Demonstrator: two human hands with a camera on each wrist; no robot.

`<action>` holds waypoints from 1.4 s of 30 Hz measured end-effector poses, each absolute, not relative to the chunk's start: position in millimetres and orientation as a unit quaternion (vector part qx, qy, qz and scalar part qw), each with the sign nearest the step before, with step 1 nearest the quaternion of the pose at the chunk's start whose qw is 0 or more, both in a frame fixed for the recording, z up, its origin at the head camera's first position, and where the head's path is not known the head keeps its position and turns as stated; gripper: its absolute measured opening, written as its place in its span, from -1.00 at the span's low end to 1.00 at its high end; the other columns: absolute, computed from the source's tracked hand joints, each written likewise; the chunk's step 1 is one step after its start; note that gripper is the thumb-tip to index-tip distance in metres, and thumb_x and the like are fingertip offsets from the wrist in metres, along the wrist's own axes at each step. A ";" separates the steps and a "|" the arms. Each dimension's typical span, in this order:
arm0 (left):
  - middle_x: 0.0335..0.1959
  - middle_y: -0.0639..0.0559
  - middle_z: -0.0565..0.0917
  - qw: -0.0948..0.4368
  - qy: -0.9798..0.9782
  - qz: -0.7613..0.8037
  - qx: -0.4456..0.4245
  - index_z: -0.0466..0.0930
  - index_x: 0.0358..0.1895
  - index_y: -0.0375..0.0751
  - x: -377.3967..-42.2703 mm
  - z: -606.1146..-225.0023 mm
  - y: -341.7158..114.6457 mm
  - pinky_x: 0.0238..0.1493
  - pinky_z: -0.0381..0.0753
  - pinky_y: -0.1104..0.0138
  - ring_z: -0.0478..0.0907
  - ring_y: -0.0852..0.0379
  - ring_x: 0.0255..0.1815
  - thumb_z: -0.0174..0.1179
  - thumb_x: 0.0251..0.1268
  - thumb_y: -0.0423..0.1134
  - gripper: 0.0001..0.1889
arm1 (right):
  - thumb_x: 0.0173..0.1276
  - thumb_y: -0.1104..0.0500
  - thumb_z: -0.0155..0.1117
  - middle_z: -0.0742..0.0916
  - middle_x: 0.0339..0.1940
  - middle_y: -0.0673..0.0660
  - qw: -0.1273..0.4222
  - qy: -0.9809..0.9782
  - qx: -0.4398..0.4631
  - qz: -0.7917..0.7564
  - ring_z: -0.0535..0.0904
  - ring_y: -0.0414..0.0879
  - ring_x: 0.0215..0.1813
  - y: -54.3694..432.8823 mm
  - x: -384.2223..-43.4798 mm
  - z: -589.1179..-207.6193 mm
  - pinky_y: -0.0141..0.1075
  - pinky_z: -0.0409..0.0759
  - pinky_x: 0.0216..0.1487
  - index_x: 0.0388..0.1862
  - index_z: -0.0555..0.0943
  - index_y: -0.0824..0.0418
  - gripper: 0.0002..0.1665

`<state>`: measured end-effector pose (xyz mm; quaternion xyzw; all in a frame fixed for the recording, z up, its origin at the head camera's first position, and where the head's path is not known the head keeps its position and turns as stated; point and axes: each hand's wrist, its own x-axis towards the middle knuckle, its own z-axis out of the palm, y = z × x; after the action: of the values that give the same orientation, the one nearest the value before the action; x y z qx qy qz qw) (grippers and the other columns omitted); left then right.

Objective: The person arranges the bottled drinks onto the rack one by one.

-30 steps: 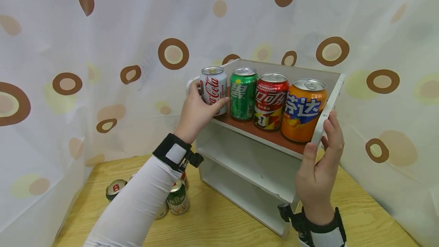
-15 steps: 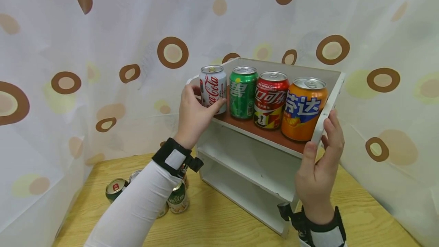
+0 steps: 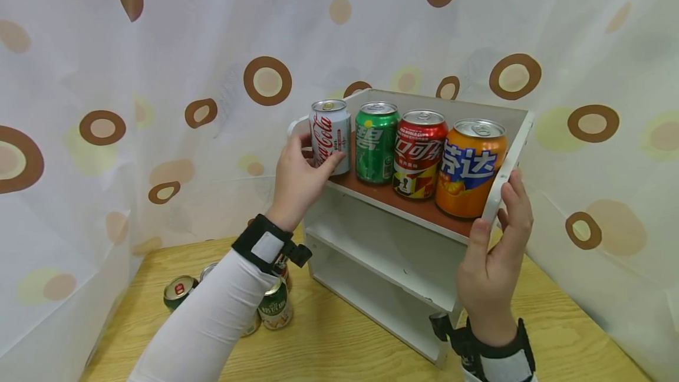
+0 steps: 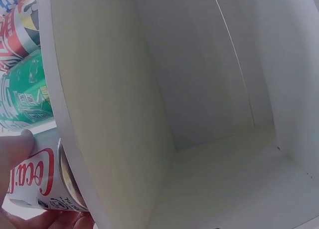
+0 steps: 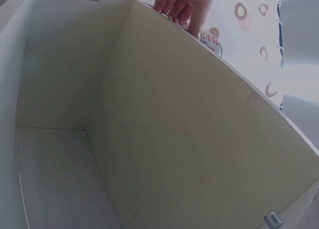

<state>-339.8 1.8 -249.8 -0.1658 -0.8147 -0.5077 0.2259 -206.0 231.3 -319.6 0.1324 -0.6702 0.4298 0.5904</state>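
Note:
My left hand (image 3: 301,178) grips a white Coca-Cola can (image 3: 330,131) at the left end of the top tier of a white shelf (image 3: 371,226). The thumb lies across the front and the fingers reach round the far side. Upright to its right stand a green soda can (image 3: 376,146), a red Coca-Cola can (image 3: 419,155) and an orange Fanta can (image 3: 472,164). My right hand (image 3: 493,270) holds the shelf's right side wall, thumb near its front edge. In the left wrist view, the white can (image 4: 37,176) stands beside the green can (image 4: 27,92).
On the wooden table (image 3: 318,341), several more cans stand at the shelf's left, partly behind my left sleeve, among them a dark green one (image 3: 177,293) and a green-and-cream one (image 3: 276,308). The shelf has two lower tiers. A patterned cloth (image 3: 212,28) hangs behind.
The white can has turned slightly, its lettering shifting left and showing more of the side print. My left hand and thumb have shifted a little left with it. The right hand stays put.

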 end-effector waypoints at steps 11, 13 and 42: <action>0.31 -0.20 0.54 0.184 -0.824 -0.497 -0.197 0.35 0.45 -0.30 -346.4 -248.7 -3.8 0.25 0.63 0.10 0.58 -0.09 0.25 0.30 0.46 -0.05 -0.36 | 0.62 0.36 -0.10 0.25 0.60 0.35 0.595 -0.667 0.132 0.429 0.16 0.05 0.62 229.3 -206.3 -319.3 -0.27 0.18 0.45 0.39 0.14 0.52 -0.54; 0.31 -0.20 0.54 0.176 -0.825 -0.497 -0.203 0.33 0.46 -0.29 -346.6 -247.9 -4.4 0.26 0.63 0.11 0.58 -0.09 0.26 0.28 0.48 -0.05 -0.36 | 0.61 0.38 -0.11 0.25 0.60 0.35 0.595 -0.666 0.132 0.430 0.16 0.05 0.62 229.0 -206.3 -319.2 -0.27 0.18 0.45 0.38 0.14 0.52 -0.54; 0.36 -0.16 0.52 0.138 -0.816 -0.520 -0.211 0.31 0.49 -0.22 -352.4 -247.1 -3.6 0.34 0.59 0.13 0.55 -0.06 0.33 0.26 0.50 -0.07 -0.37 | 0.66 0.28 -0.07 0.28 0.59 0.35 0.600 -0.662 0.133 0.429 0.19 0.04 0.61 229.7 -207.4 -319.8 -0.30 0.22 0.43 0.38 0.16 0.56 -0.51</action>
<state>-352.4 -3.6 -247.1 -0.2109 -0.8163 -0.5196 0.1381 -207.4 229.7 -319.8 0.1332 -0.6620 0.4288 0.6002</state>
